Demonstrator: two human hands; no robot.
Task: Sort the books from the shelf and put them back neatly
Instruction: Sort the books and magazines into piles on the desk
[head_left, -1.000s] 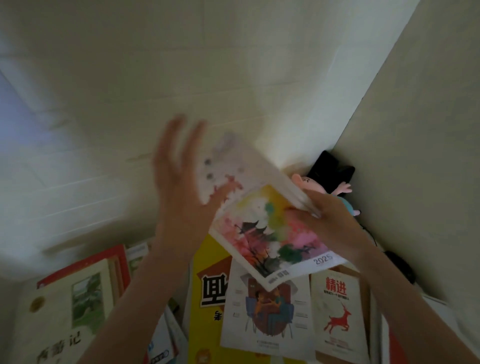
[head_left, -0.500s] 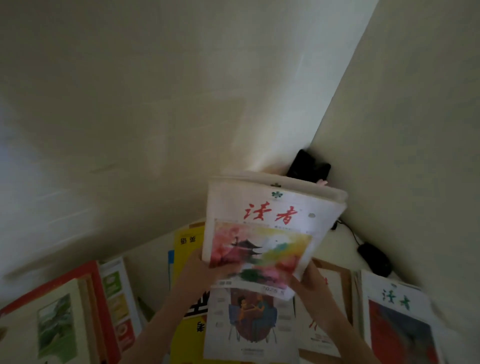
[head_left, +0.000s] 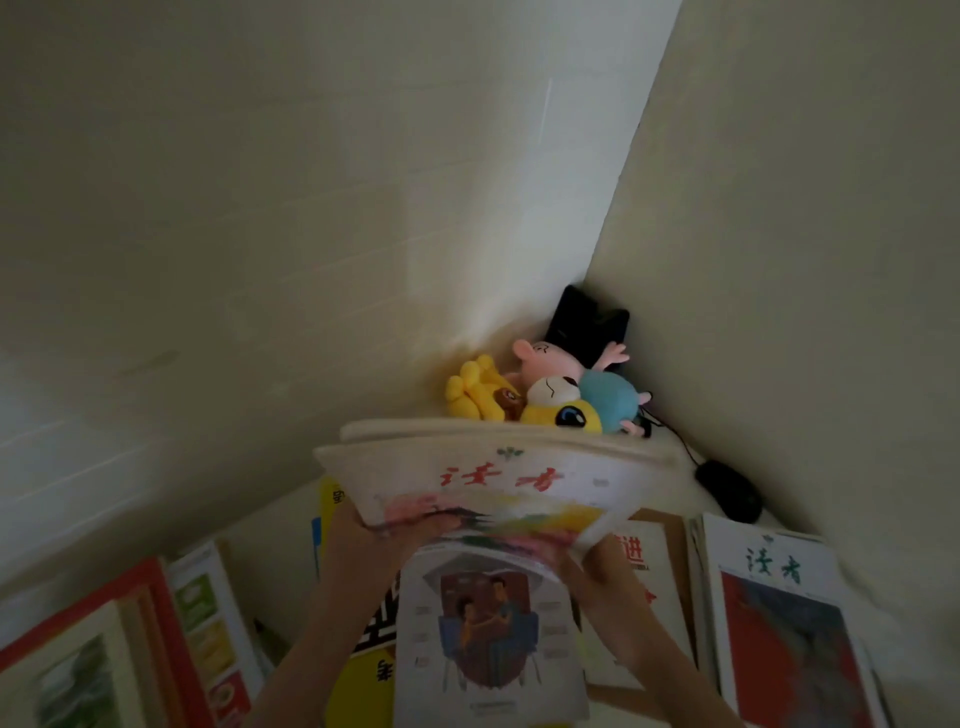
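Above the spread-out books (head_left: 488, 629), your head camera shows you holding a stack of magazines (head_left: 498, 478) by its near edge. Your left hand (head_left: 363, 545) grips the lower left corner and your right hand (head_left: 605, 566) the lower right, fingers curled round the edge and mostly hidden. The top cover is white with red characters and a watercolour picture, bowed and blurred. Half a second ago it faced you; now it has tipped flatter, and plush toys (head_left: 545, 395) show behind it.
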